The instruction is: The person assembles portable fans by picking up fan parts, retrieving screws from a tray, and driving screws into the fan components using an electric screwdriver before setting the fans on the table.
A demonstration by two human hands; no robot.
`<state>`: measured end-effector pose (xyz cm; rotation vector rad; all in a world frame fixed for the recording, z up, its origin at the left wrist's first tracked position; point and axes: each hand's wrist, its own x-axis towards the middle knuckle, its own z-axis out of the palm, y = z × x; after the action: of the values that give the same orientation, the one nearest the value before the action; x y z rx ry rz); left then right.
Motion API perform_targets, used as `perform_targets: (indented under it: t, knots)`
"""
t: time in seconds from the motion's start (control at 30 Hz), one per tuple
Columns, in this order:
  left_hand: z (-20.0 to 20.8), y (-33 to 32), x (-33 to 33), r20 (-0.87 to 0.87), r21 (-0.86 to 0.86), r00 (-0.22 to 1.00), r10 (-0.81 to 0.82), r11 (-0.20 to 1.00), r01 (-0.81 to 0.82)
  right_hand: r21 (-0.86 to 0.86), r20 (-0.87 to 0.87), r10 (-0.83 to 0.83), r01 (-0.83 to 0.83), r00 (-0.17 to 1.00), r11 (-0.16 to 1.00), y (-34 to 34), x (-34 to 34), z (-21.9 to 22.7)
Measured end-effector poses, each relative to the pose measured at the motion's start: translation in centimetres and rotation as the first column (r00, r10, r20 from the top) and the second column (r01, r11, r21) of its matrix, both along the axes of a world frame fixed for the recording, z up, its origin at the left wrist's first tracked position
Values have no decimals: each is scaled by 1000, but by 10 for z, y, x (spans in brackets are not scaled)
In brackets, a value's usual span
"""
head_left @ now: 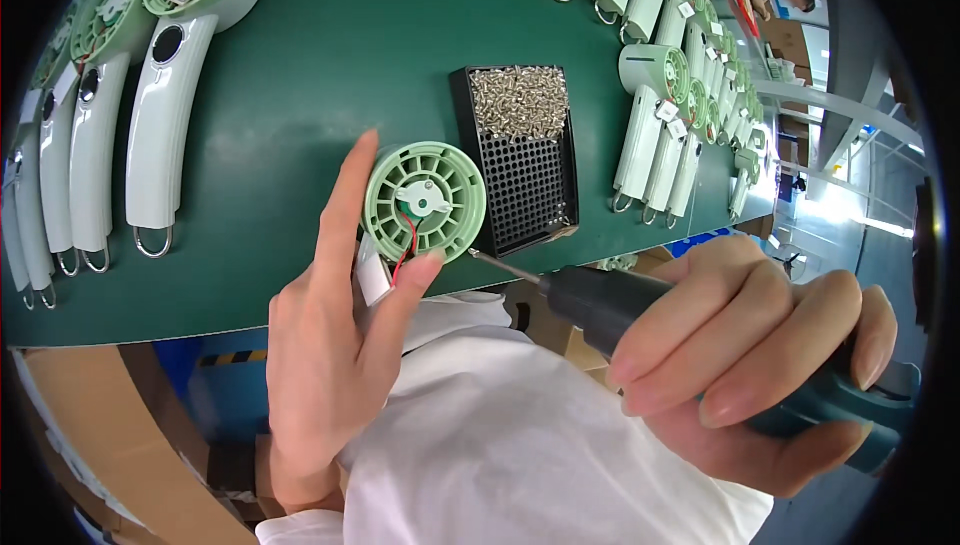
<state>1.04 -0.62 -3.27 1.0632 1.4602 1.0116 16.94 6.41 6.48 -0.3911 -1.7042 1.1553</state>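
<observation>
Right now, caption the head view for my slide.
Left hand grips a green fan head beside a screw tray; right hand points a screwdriver toward the fan's rim.

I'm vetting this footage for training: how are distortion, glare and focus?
Head view: the cardboard at lower left looks curved, corners go black; head view: a bright light flares at right; head view: the round green fan part looks fairly sharp, as does the screwdriver.

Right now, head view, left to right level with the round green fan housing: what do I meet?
Pale-handled fans → left hand → round green fan housing → black screw tray → second group of fans.
</observation>
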Motion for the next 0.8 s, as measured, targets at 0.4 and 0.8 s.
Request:
perform_targets:
  t: [0.4, 0.8]
  knots:
    - [-5, 3, -4, 42, 0, 999, 15, 1000, -15, 31, 222, 107, -117, 969, 993, 7, -16, -10]
    - [-7, 5, -8, 54, -6, 998, -21, 1000, 21, 66, 33, -40, 38, 999, 997, -1, -26, -42]
